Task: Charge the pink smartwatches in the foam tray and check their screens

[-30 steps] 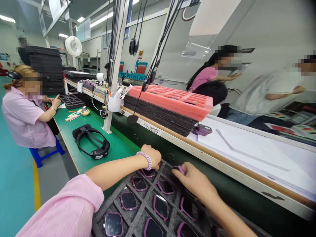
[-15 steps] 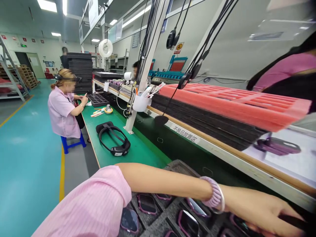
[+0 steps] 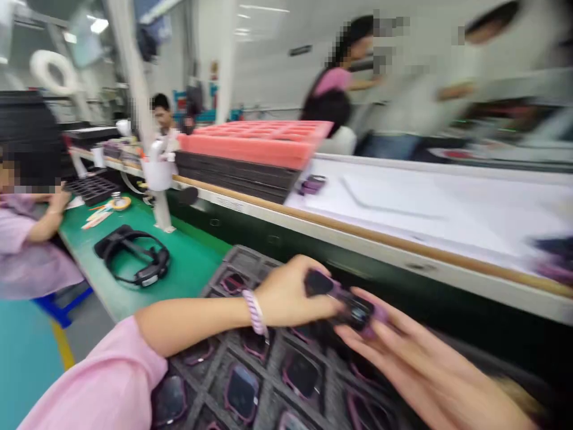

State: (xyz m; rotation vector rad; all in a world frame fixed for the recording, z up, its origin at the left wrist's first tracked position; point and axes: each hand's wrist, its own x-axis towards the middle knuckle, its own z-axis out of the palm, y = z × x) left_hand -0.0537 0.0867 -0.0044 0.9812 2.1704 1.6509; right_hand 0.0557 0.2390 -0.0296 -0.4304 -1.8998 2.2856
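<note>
Now both your hands have come together over the foam tray (image 3: 233, 263): left hand (image 3: 286, 295) and right hand (image 3: 403, 352) grip one purple-rimmed watch case (image 3: 344, 301), lifted clear.

Watch units (image 3: 242, 391) show black glossy faces with purple bezels, seated in a dark grey foam tray (image 3: 268, 412); the piece (image 3: 344, 301) held between both hands matches, black with purple trim. Tabletop (image 3: 188, 263) is green, stacked tray (image 3: 257, 140) salmon-pink over black ones, sleeve (image 3: 98, 388) pink with fine stripes.
</note>
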